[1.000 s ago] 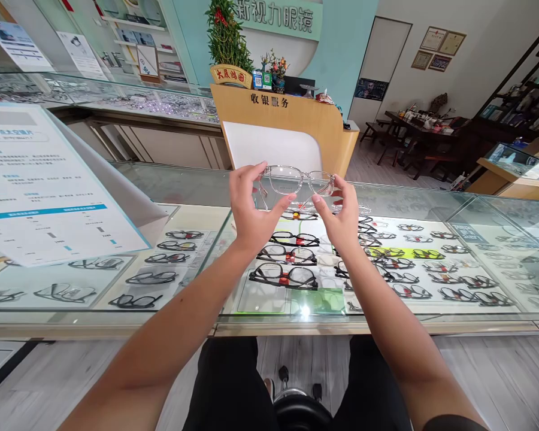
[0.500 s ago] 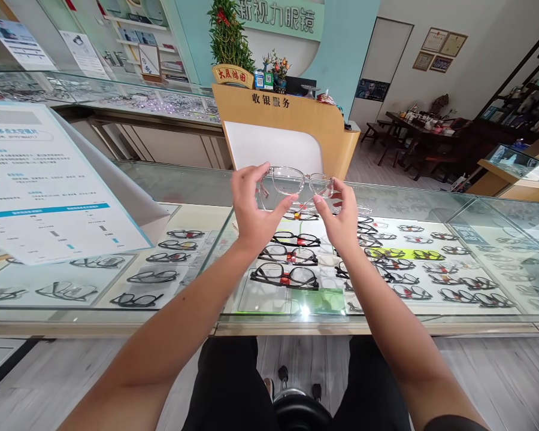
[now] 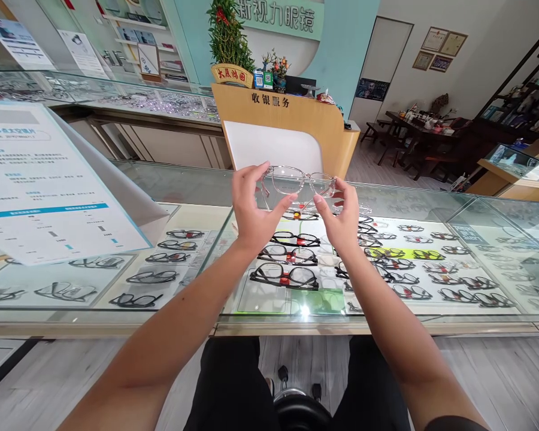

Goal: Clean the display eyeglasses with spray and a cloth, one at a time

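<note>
A pair of clear-framed eyeglasses (image 3: 306,176) is held up above the glass display counter (image 3: 184,179), lenses upright. My left hand (image 3: 254,206) grips its left side between thumb and fingers. On the other side, my right hand (image 3: 341,215) pinches the right end near the hinge, its thumb below the lens. The temples are partly hidden behind the hands and lenses. Beneath the hands, several dark eyeglasses (image 3: 285,275) with red tags lie in a column inside the counter.
To the left, a folded printed sign (image 3: 49,179) stands on the counter. More eyeglasses (image 3: 155,276) fill the case on both sides. Beyond it stands a wooden cashier desk (image 3: 287,114) with a plant (image 3: 229,42). Below me is a black stool seat (image 3: 300,413).
Almost nothing differs. Both hands keep hold of the eyeglasses in the same place, with only a very slight shift.
</note>
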### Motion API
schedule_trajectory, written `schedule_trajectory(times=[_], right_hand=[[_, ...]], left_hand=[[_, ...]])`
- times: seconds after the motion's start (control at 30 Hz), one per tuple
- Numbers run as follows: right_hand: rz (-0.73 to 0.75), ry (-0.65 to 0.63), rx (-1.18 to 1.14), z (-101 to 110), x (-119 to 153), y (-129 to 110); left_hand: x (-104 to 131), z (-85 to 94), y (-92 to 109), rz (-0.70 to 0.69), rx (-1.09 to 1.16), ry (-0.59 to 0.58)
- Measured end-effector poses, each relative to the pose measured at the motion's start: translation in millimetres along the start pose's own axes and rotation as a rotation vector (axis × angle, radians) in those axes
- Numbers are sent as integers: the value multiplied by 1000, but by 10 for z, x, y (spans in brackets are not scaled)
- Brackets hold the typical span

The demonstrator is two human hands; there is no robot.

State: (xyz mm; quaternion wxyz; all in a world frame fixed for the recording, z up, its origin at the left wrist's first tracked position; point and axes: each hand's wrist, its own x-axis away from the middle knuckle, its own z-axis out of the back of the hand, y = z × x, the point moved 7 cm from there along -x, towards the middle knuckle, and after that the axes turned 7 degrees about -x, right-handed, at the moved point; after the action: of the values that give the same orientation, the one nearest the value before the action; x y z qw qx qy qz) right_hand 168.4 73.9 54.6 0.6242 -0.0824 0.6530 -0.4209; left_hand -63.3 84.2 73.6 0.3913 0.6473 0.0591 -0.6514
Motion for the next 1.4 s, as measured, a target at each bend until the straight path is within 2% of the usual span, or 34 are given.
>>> schedule_trajectory(times=[0.17, 0.43, 0.6, 0.9, 1.23, 1.4], right_hand=[[91, 97, 41, 100, -14, -126], [134, 124, 78, 118, -12, -158], [100, 120, 47, 110, -13, -129], [-33, 26, -6, 23, 12, 5], [-76, 2, -14, -8, 22, 28], [-26, 32, 17, 21, 27, -49]], left_hand=[[-15, -49, -56, 35, 26, -50], [-2, -93, -124, 87, 24, -85], [7, -97, -121, 100, 22, -80], [3, -16, -31, 60, -40, -6], [-5, 32, 76, -67, -16, 21], [-8, 1, 37, -26, -1, -18]])
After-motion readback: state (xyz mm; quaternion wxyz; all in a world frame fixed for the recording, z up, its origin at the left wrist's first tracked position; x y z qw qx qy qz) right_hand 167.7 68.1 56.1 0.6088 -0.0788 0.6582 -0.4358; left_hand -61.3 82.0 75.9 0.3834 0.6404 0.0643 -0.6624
